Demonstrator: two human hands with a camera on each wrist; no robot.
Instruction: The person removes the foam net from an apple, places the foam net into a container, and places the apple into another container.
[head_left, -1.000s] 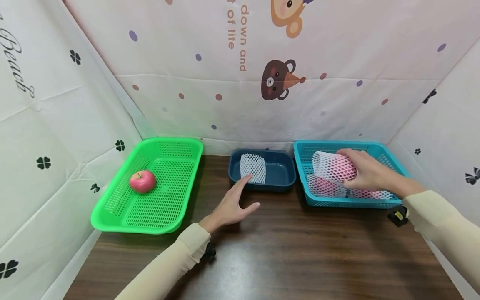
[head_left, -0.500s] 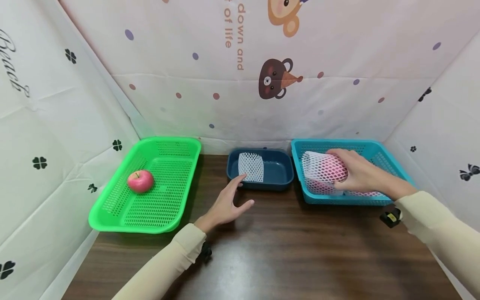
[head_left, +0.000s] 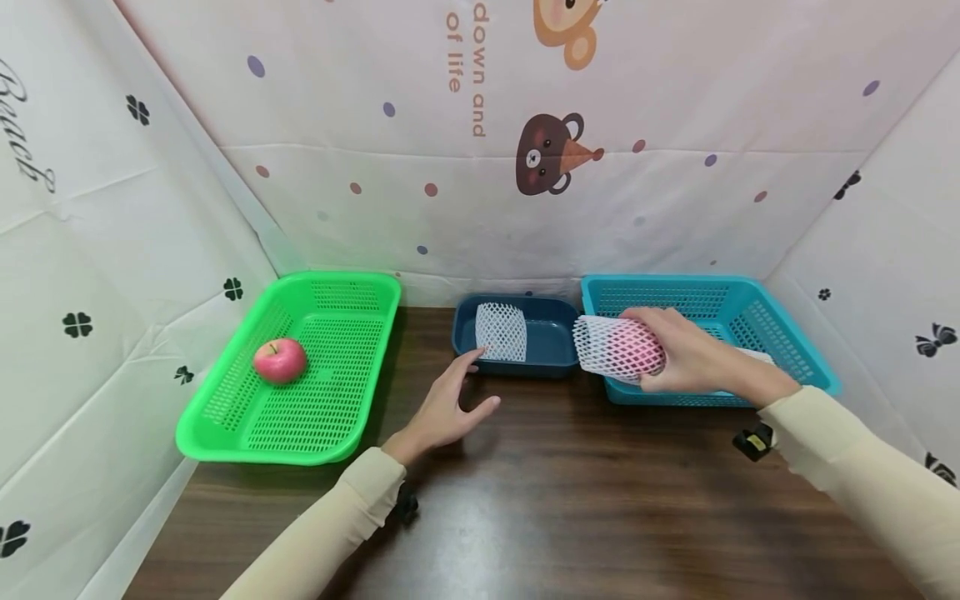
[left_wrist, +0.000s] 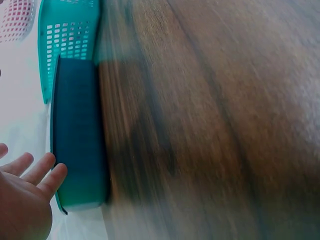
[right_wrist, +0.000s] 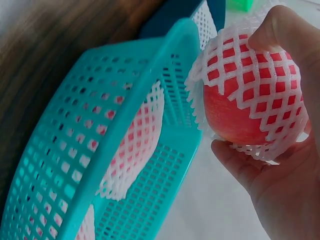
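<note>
My right hand (head_left: 682,352) grips a red apple (right_wrist: 235,116) wrapped in a white foam net (head_left: 596,343), held above the left side of the blue basket (head_left: 806,367). In the right wrist view, thumb and fingers curl round the net, and part of the apple's skin shows bare. Other netted apples (right_wrist: 137,140) lie in that basket. My left hand (head_left: 442,408) has its fingers spread near the front rim of the dark blue tray (head_left: 551,333); whether a fingertip touches it I cannot tell. A loose white foam net (head_left: 501,332) lies flat in the tray.
On the left stands a green basket (head_left: 322,417) with one bare red apple (head_left: 281,361) in it. All the containers sit on a brown wooden table (head_left: 525,500), close to a printed white cloth (head_left: 337,217) hanging behind and at the sides.
My right hand has lifted the netted apple and carried it left, from among the others to the basket's left edge. The left hand has barely moved; the head view has shifted slightly.
</note>
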